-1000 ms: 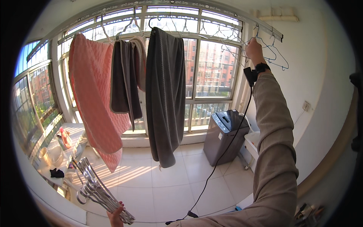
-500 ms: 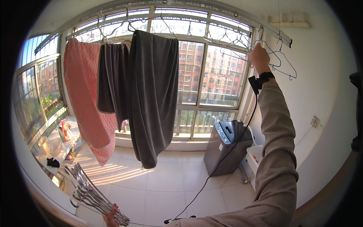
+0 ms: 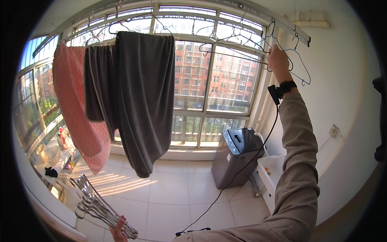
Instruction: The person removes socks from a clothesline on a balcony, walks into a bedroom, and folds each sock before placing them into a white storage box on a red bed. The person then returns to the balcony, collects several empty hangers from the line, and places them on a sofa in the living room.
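My right hand [image 3: 279, 60] is raised to the drying rack [image 3: 209, 19], its fingers closed on a dark wire clothes hanger [image 3: 236, 55] that stretches out to the left. I cannot tell whether that hanger's hook is still on the rail. A blue clothes hanger [image 3: 305, 68] hangs just right of my hand, and others hang behind it. Low at the left, my left hand [image 3: 118, 230] grips a bundle of silver metal hangers [image 3: 94, 205] by one end, with their hooks pointing up and left.
Pink [image 3: 74, 101] and dark grey [image 3: 145, 101] blankets hang at the left of the rack. Below the window stands a grey washing machine [image 3: 234, 161], beside a white sink [image 3: 268, 177]. A black cable [image 3: 242, 172] runs from my right wrist to below. Basins [image 3: 52, 155] stand on a left ledge.
The dark hanger at my right hand has swung out leftward and shows more of its width. The view has shifted slightly right. My left hand keeps its hold.
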`<act>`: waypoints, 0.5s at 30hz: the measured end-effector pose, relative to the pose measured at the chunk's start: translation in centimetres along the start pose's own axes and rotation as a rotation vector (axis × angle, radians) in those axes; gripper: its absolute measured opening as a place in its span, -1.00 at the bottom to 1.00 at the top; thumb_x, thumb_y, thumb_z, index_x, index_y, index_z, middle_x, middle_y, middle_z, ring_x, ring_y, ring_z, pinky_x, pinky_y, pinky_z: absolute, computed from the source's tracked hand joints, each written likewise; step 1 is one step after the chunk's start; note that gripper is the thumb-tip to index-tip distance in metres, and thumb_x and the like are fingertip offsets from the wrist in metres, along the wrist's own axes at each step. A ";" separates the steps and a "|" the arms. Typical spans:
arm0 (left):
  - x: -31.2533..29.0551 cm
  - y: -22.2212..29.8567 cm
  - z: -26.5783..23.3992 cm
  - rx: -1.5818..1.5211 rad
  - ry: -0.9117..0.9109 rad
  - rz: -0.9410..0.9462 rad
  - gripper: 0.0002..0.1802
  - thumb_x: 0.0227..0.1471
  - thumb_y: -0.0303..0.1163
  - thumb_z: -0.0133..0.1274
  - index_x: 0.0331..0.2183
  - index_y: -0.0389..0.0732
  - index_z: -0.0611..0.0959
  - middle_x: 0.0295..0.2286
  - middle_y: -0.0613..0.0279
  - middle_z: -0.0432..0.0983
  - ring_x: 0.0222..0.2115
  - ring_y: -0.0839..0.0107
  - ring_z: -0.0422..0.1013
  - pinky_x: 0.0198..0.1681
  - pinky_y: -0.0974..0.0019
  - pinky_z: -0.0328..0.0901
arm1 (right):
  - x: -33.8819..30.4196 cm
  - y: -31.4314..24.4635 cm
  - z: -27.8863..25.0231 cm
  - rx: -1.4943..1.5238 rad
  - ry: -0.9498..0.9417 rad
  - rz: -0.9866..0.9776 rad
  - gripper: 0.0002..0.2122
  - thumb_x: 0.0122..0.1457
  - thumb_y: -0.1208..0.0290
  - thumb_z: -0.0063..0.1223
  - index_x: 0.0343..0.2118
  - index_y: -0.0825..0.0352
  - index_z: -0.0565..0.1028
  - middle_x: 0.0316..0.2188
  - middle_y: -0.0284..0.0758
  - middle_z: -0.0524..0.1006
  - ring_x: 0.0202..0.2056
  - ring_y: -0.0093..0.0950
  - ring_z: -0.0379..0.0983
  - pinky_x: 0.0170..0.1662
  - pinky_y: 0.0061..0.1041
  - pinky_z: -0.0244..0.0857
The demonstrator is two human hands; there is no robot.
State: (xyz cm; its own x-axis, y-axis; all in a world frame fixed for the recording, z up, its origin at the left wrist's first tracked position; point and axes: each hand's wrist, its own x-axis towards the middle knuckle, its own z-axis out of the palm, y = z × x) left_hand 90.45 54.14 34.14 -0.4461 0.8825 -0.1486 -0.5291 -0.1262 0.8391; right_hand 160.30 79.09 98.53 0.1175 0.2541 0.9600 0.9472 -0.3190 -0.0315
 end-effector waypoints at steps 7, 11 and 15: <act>1.2 -0.9 2.9 -0.020 -0.088 -0.046 -0.26 -0.09 -0.44 0.44 0.11 -0.38 0.49 -0.14 -0.05 0.62 -0.15 0.15 0.59 -0.04 0.07 0.54 | -0.4 2.1 -2.3 -0.055 0.152 0.093 -0.80 0.39 0.28 0.04 -0.13 0.33 0.45 -0.33 0.00 0.69 -0.22 0.03 0.68 -0.20 -0.02 0.59; 2.1 -1.2 3.7 -0.011 -0.155 -0.105 -0.34 -0.08 -0.49 0.42 0.06 -0.38 0.52 -0.15 -0.07 0.62 -0.16 0.13 0.60 -0.06 0.06 0.55 | 0.3 3.4 -3.2 -0.048 0.181 0.127 -0.84 0.36 0.36 0.06 -0.12 0.30 0.40 -0.34 -0.03 0.68 -0.26 0.05 0.66 -0.21 0.01 0.56; 2.8 -0.5 3.3 -0.050 -0.193 -0.175 -0.36 -0.10 -0.53 0.40 0.04 -0.37 0.53 -0.17 -0.08 0.64 -0.17 0.08 0.62 -0.08 0.04 0.55 | 2.2 4.1 -5.4 -0.121 0.215 0.097 -0.86 0.36 0.35 -0.01 -0.17 0.31 0.47 -0.35 0.04 0.68 -0.23 0.07 0.66 -0.19 0.00 0.56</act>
State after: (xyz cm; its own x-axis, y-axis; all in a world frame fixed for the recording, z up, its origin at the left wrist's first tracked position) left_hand 91.86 58.17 34.99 -0.2017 0.9623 -0.1826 -0.6229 0.0178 0.7821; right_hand 162.86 73.35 101.99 0.1279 0.0216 0.9916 0.8905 -0.4426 -0.1052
